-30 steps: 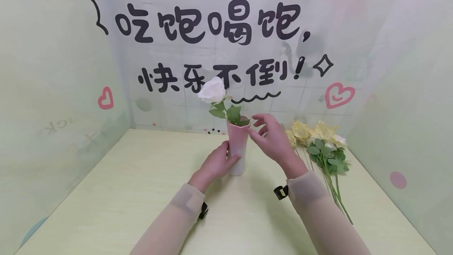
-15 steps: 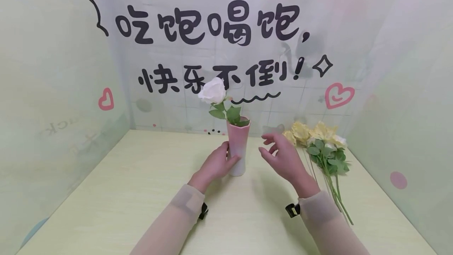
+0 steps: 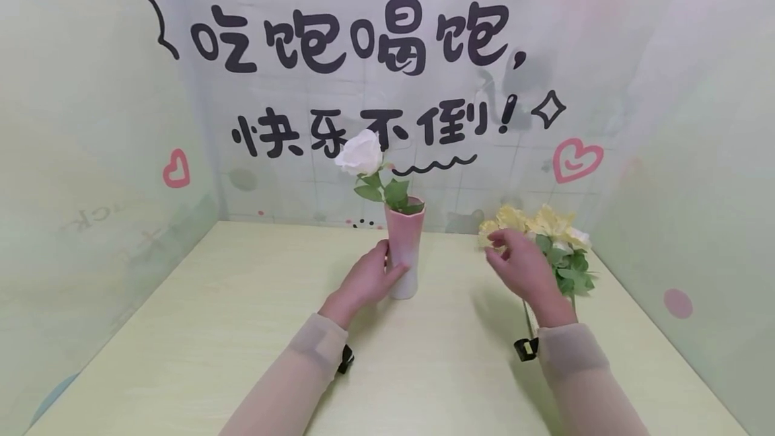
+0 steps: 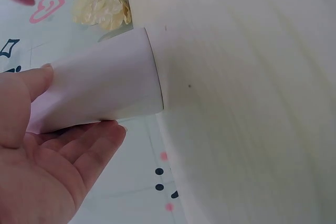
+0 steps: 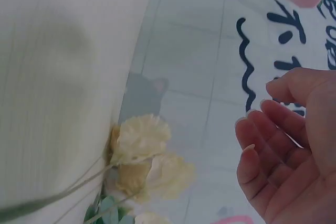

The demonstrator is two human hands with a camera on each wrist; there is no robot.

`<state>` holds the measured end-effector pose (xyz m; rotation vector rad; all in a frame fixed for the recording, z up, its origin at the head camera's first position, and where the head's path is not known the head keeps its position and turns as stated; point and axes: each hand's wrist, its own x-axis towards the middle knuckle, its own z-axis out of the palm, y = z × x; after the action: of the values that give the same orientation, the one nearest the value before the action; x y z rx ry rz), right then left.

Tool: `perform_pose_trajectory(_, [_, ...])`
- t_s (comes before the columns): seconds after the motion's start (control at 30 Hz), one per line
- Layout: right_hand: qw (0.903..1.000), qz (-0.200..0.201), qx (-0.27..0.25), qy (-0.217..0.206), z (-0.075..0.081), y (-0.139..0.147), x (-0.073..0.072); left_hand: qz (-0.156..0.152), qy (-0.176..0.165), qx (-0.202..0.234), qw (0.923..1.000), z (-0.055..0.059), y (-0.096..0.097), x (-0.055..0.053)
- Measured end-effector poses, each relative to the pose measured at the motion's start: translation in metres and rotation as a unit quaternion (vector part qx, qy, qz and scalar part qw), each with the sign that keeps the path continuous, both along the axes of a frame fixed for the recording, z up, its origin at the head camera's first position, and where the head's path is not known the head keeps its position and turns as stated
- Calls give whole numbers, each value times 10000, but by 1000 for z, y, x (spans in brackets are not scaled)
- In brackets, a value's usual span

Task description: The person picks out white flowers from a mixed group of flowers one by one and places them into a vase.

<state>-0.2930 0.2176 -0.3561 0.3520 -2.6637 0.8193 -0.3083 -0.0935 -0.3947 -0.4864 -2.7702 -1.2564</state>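
A tall vase [image 3: 404, 241], pink at the rim and fading to white below, stands upright on the table. One white rose [image 3: 360, 152] with green leaves leans out of its mouth to the left. My left hand [image 3: 365, 280] grips the vase low down, thumb in front and fingers behind; the left wrist view shows the vase's pale base [image 4: 113, 80] between thumb and fingers. My right hand [image 3: 525, 271] hovers in front of the loose flowers, fingers loosely bent. In the right wrist view that hand [image 5: 289, 145] holds nothing, and yellow flowers [image 5: 152, 153] lie apart from it.
On the table's right side lies a bunch of yellow flowers [image 3: 549, 222], with a white bloom [image 3: 579, 239], green leaves and long stems, partly hidden by my right hand. Printed curtains [image 3: 684, 153] enclose the table [image 3: 200, 328] at the back and both sides.
My right hand has moved from beside the vase's rim rightward and a little down, to the loose flowers. The left hand stays on the vase, and the rose keeps its place.
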Motion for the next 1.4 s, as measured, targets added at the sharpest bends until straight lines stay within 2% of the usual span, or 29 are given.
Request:
perform_pose_trajectory(0.13, [9982, -368, 143, -446, -5, 28, -2, -50, 26, -8, 10000, -1, 0, -1])
perform_pose_trajectory(0.27, [9919, -671, 335, -1024, -10, 48, -2, -75, 84, -30, 9999, -1, 1, -1])
perform_pose_trajectory(0.47, [9704, -1019, 810, -2032, -17, 66, -4, -80, 23, 16, 10000, -1, 0, -1])
perform_pose_trajectory(0.57, [9602, -1094, 1054, -2343, -21, 68, -7, -61, 17, 56, 10000, -1, 0, -1])
perform_pose_trajectory(0.67, [9586, -972, 1217, -2383, -25, 66, -8, -66, 24, 78, 9999, -1, -1, 0])
perform_pose_trajectory(0.83, [9579, -610, 1162, -2554, -30, 53, -11, -80, 37, 123, 9999, -1, -1, 0])
perform_pose_trajectory(1.1, [9609, -433, 951, -2563, -30, 41, -9, -52, -34, 130, 9999, -2, -1, 0])
perform_pose_trajectory(1.23, [9628, -743, 1007, -2396, -25, 48, -5, -57, -6, 130, 9999, -1, -2, 0])
perform_pose_trajectory(1.4, [9504, -1406, 1110, -2543, -22, 63, -2, -67, 17, 131, 9999, -1, -2, 0])
